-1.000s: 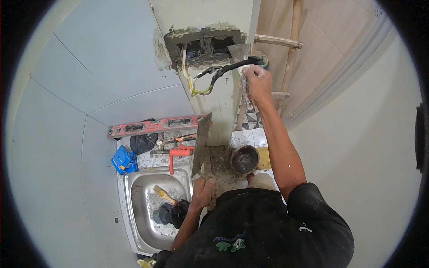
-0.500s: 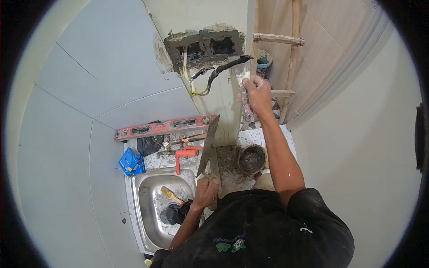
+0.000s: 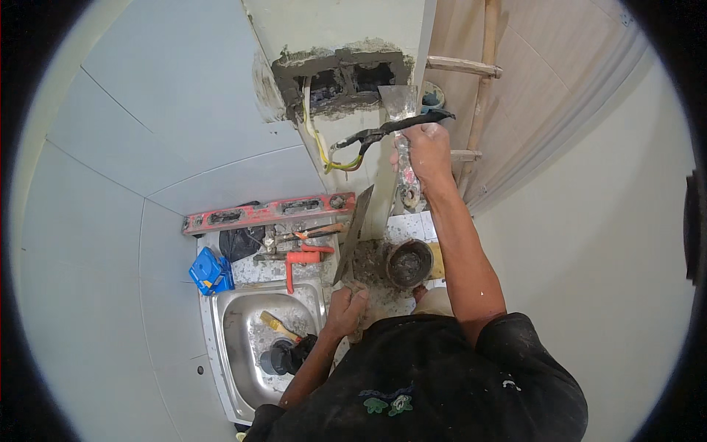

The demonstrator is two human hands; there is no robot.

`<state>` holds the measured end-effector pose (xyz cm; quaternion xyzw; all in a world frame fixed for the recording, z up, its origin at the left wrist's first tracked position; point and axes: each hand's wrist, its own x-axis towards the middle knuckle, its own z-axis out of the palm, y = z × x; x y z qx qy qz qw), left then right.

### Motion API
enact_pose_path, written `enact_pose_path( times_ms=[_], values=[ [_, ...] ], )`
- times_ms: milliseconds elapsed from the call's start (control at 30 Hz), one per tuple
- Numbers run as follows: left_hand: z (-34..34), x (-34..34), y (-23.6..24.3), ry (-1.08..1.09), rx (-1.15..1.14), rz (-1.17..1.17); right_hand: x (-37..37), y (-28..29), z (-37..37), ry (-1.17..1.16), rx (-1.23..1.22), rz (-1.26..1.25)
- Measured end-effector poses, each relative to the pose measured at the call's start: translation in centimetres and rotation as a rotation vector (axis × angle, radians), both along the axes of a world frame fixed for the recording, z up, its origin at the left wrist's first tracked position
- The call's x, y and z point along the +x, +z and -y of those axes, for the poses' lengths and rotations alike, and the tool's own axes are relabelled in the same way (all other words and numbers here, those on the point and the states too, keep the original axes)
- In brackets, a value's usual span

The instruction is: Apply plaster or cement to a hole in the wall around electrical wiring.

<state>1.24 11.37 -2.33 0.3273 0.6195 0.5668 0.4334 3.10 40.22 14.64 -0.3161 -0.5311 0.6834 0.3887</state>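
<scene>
My right hand (image 3: 428,153) is closed on a plaster-stained putty knife (image 3: 408,178), its metal blade raised toward two cavities (image 3: 374,76) in the pillar's cement patch. A black-wrapped cable (image 3: 401,124) with yellow and white wires crosses in front of the knife, just above my fingers; whether they touch it is unclear. My left hand (image 3: 345,315) grips a long grey trowel (image 3: 353,232), blade pointing up, beside the sink's right side. A bucket (image 3: 409,264) with grey residue stands between my arms.
At left, a steel sink (image 3: 236,346) holds a brush (image 3: 278,326). Behind it lie a red level (image 3: 261,214), a blue packet (image 3: 211,271), orange-handled tools (image 3: 303,258) and a black bag (image 3: 239,243). A wooden ladder (image 3: 486,103) stands at right by a pail (image 3: 434,97); tiled walls surround me.
My right hand with the putty knife has moved slightly down and right since a second ago. The cable's end has shifted right. The trowel in my left hand has moved a little right.
</scene>
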Motion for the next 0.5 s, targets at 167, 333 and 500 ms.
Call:
enact_pose_path(
  times_ms=[167, 333, 500],
  values=[
    [-1.0, 0.0, 1.1, 0.019, -0.011, -0.012, -0.3, 0.5, 0.3, -0.032, -0.05, -0.004],
    [-0.8, 0.0, 1.9, -0.005, 0.009, -0.002, -0.5, 1.7, 1.5, 0.004, -0.051, -0.065],
    [0.1, 0.3, 0.8, 0.011, 0.007, 0.001, -1.0, 2.0, 1.1, 0.028, -0.047, -0.074]
  ],
)
